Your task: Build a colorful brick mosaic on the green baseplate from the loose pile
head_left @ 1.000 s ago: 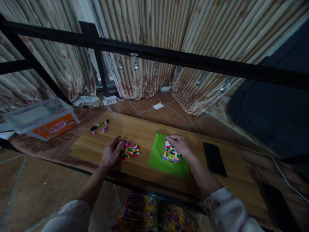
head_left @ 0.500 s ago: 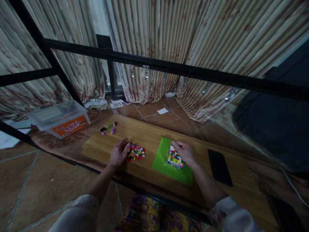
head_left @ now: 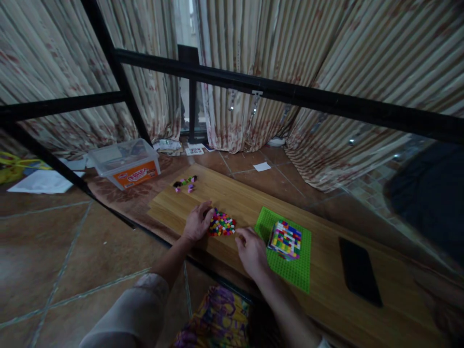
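Note:
A pile of small coloured bricks (head_left: pixel 222 224) lies on the wooden board (head_left: pixel 326 285). My left hand (head_left: pixel 196 223) rests at the pile's left edge, fingers curled against the bricks; what they hold is hidden. My right hand (head_left: pixel 251 249) hovers just right of the pile, fingers bent downward, its palm side hidden. To its right a green baseplate (head_left: pixel 294 270) carries a block of stacked coloured bricks (head_left: pixel 285 239), which no hand touches.
A few purple, black and green bricks (head_left: pixel 184 183) lie at the board's far left. A black phone (head_left: pixel 358 276) lies at the right. A clear plastic box with an orange label (head_left: pixel 125 162) stands on the floor. A black metal frame (head_left: pixel 290 96) crosses in front of curtains.
My right hand left the brick block on the green baseplate and moved left to the loose pile. The camera turned left and up. My left hand stays at the pile.

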Demonstrator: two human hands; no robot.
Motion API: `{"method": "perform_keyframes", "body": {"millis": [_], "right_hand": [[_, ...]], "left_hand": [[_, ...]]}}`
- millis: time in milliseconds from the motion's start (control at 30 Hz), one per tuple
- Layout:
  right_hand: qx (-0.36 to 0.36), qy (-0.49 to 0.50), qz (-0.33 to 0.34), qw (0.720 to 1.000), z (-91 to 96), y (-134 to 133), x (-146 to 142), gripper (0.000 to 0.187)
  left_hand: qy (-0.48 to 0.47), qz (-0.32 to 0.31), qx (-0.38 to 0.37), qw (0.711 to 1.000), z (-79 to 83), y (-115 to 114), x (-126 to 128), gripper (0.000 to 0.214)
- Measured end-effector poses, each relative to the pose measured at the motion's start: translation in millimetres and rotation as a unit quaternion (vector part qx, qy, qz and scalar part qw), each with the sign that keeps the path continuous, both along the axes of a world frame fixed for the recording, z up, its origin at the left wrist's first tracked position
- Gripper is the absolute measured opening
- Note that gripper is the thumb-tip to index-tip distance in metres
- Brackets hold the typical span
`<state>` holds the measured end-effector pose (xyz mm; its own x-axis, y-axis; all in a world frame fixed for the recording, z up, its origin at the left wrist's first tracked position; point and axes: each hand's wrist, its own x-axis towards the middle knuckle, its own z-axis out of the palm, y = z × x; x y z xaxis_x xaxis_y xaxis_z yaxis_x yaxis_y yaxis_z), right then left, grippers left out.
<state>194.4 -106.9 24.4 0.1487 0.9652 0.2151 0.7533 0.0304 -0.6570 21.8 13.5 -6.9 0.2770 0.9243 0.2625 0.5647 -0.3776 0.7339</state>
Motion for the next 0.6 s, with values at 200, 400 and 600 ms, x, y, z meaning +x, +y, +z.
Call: {"method": "perform_keyframes", "body": {"millis": [200, 400, 600], "right_hand": [[0.012, -0.024, 0.003, 1.000, -27.7, 22.4, -4.1, 0.022], [0.026, -0.020, 0.009, 0.999, -25.7, 24.7, -6.0, 0.025], [0.056, 0.087, -0.050, 0.993, -19.1, 4.1, -2.4, 0.027]], "left_hand": [[0.002, -0.001, 0.000, 1.000, -0.9, 1.0, -0.1, 0.044], [-0.001, -0.002, 0.003, 1.000, -0.9, -0.7, 0.1, 0.041], [-0.044, 0.003, -0.001, 0.999, 2.7, 1.3, -1.2, 0.041]]}}
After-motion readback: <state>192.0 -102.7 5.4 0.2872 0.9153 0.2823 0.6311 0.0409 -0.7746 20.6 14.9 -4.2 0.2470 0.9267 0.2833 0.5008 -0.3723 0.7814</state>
